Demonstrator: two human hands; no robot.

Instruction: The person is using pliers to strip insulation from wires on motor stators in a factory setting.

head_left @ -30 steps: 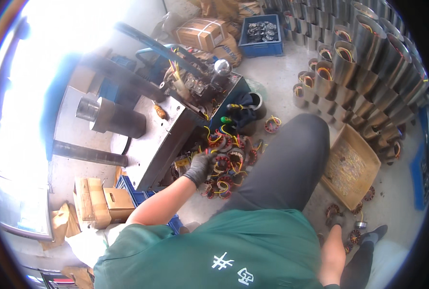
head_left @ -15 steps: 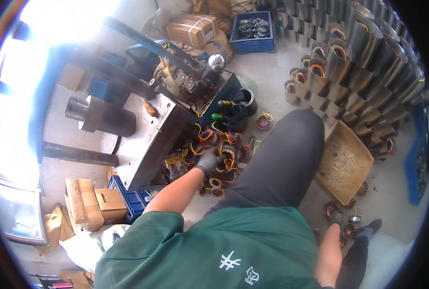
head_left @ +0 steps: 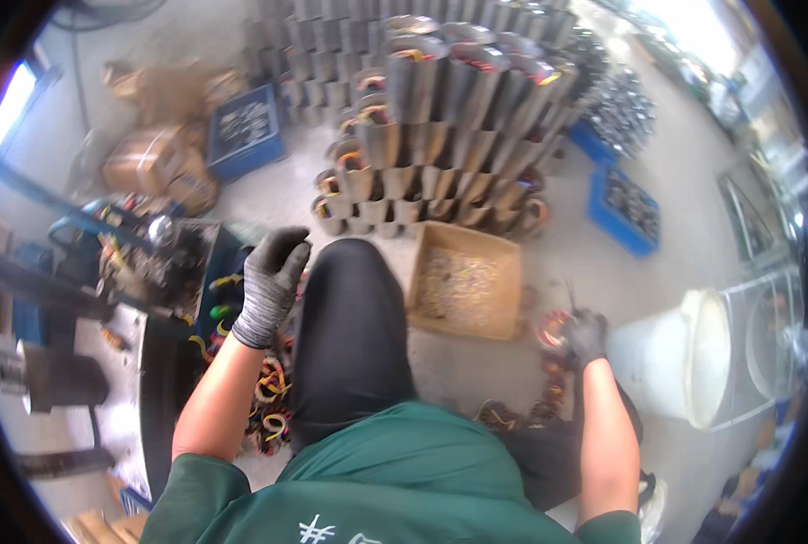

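Observation:
My left hand (head_left: 274, 283), in a grey knit glove, is raised beside my knee with thumb and fingers apart and nothing in it. Below it lie several wound motor stators (head_left: 271, 381) with yellow and red leads, partly hidden by my arm. On the right, my gloved right hand (head_left: 587, 335) is closed on the edge of a ring-shaped motor stator (head_left: 554, 329) with reddish windings; motion blurs both. A thin dark pointed thing (head_left: 570, 295) sticks up by those fingers, its kind unclear. More stators (head_left: 549, 390) sit on the floor near my right forearm.
A shallow tan box (head_left: 513, 281) with small bits stands ahead. Behind it rise stacked metal cylinders (head_left: 404, 150), some holding wires. Blue crates (head_left: 623, 213) stand at right and far left. A white bucket (head_left: 671, 358) is at right, a metal bench (head_left: 114, 363) at left.
The view has turned to the right. My left hand has come up away from the stators by the bench. My right hand has lifted a stator from the floor beside my foot.

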